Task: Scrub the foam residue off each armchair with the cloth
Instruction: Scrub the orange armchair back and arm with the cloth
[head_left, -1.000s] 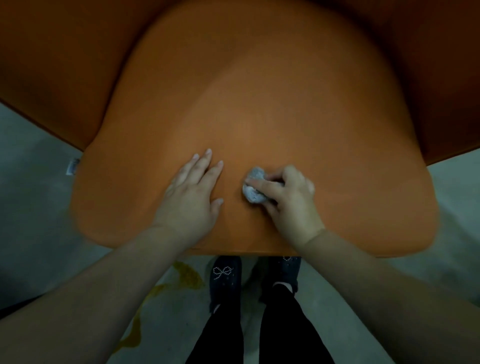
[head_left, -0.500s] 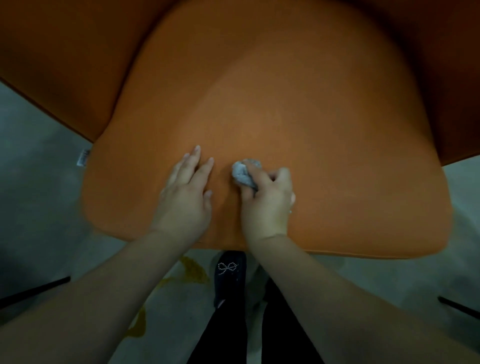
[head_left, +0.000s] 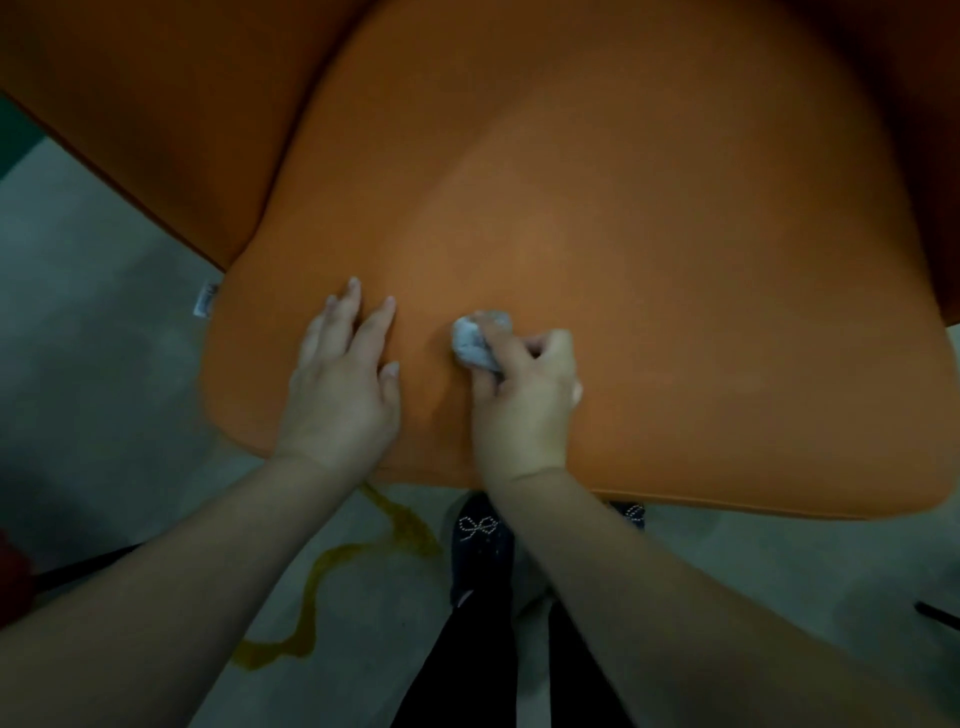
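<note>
Right hand (head_left: 524, 400): fingers curled round a small wadded grey-white cloth (head_left: 475, 345), pressing it down onto the orange seat cushion (head_left: 649, 270). Cloth shows at the fingertips, on the side toward the left hand; the rest is tucked under the palm. Knuckles up, wrist at the cushion's front edge.

Left hand (head_left: 343, 384): palm down, flat on the same cushion just left of the cloth, not touching it. Fingers straight and slightly spread, thumb out toward the right hand. Grasping nothing.

Both hands sit near the front edge of the cushion, left of its middle. Cushion surface looks even in tone; a paler patch runs up its centre, and I cannot tell whether that is foam or light.

Behind and to the left, the darker orange shell of the armchair (head_left: 156, 114) rises round the cushion. A small white tag (head_left: 207, 299) sticks out at the cushion's left edge.

Below the cushion: grey floor (head_left: 104, 322) with a yellow wavy stain (head_left: 332, 587). Dark shoe with a beaded bow (head_left: 480, 545) between the forearms, black trouser legs (head_left: 467, 660) beneath.
</note>
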